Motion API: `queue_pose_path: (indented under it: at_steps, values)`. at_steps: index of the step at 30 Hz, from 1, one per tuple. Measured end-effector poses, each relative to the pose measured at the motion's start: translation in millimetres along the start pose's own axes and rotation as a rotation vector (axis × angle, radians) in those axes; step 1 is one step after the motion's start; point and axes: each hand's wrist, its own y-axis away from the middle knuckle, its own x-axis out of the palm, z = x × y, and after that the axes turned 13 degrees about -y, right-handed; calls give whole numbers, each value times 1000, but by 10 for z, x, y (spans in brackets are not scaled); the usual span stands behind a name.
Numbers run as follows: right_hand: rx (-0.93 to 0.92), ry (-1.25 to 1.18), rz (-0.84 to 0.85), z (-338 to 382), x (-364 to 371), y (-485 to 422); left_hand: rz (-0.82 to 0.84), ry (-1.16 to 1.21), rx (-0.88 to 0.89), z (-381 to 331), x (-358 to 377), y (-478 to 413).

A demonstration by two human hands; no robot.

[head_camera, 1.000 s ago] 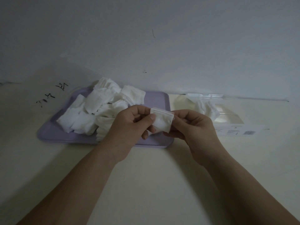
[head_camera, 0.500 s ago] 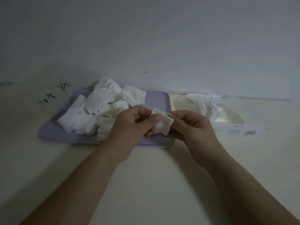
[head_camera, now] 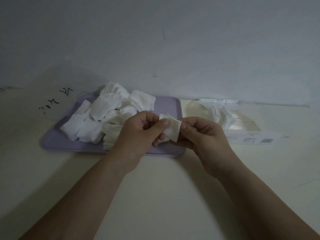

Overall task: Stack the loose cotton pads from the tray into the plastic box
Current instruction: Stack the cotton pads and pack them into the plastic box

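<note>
Pinching one cotton pad (head_camera: pixel 171 129) between them, left hand (head_camera: pixel 136 134) and right hand (head_camera: pixel 206 137) (above the lilac tray (head_camera: pixel 166 104)).

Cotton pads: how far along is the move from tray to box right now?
Early, it looks. Done: a small cluster of pads lies in the plastic box. In hand: the left hand and right hand both pinch a single pad near the right end of the tray. Left: a large heap on the tray, most of the job.
</note>
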Motion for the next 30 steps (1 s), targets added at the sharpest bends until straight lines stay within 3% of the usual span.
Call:
queue_pose_path:
  at_steps: [6, 16, 22, 30]
  values:
    - [-12, 9, -38, -3, 8, -10, 9, -28, 18, -15, 4, 6]
    - [37, 21, 68, 76, 34, 16, -29, -26, 9, -48, 24, 26]
    - [-28, 81, -68, -43, -12, -24, -14, -127, -2, -26, -5, 36]
    - [-24, 81, -57, -45, -80, -55, 126, 77, -39, -41, -59, 5]
